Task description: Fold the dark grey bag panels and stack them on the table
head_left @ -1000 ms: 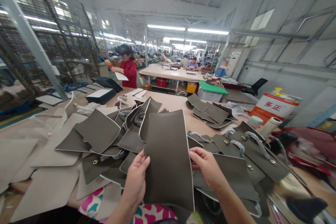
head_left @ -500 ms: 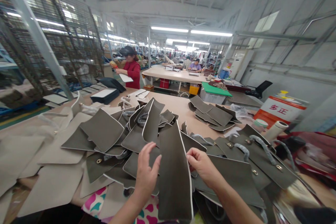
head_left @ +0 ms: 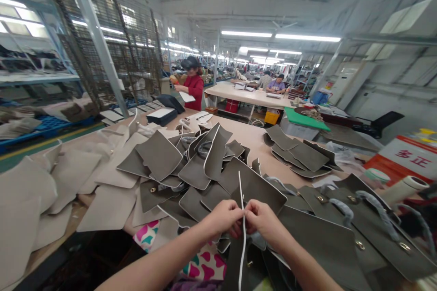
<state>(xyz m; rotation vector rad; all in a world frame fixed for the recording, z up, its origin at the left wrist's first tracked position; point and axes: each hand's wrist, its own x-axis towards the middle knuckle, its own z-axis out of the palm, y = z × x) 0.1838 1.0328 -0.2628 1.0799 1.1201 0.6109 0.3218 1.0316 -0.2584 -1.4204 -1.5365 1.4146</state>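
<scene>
A dark olive-grey bag panel [head_left: 242, 254] stands nearly edge-on in front of me, its white edge running up and down. My left hand [head_left: 226, 216] pinches that edge from the left. From the other side my right hand [head_left: 262, 221] pinches it at the same height, so the fingertips of both almost meet. Some of the fingers are hidden behind the panel. Just beyond my hands lies a heap of similar dark panels [head_left: 159, 154], several with white edges. Dark panels with wrapped handles [head_left: 344, 209] and gold-coloured clasps lie to the right.
Beige panels [head_left: 109, 204] cover the table's left side. Another stack of dark panels [head_left: 297, 150] sits farther back. An orange-and-white container [head_left: 406, 159] and a white roll [head_left: 406, 188] stand at right. Across the table a person in red [head_left: 194, 93] holds a pale piece.
The panel has turned from showing its broad face to edge-on. My left hand, open before, has moved right and closed on its edge. The view has swung left.
</scene>
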